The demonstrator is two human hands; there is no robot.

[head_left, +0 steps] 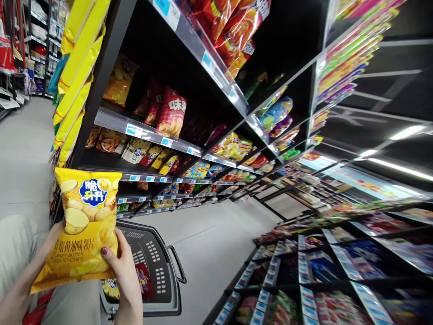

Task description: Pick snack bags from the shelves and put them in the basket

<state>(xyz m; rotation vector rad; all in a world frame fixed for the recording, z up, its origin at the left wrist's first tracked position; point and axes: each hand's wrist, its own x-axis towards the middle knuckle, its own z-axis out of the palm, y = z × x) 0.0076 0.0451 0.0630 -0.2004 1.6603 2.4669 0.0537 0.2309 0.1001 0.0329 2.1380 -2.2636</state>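
Observation:
A yellow bag of honey butter potato chips (81, 225) is held up at the lower left, its front facing me. My left hand (37, 266) grips its left edge from behind, mostly hidden by the bag. My right hand (123, 266) clasps the bag's lower right side, thumb on the front. Below the bag sits a dark grey shopping basket (158, 271) with a few snack packs inside.
Snack shelves (145, 131) packed with chip bags run along the left of the aisle; more stocked shelves (338, 253) stand on the right. Yellow packs (76, 72) hang at the shelf end. The grey floor (216, 243) stretches between them.

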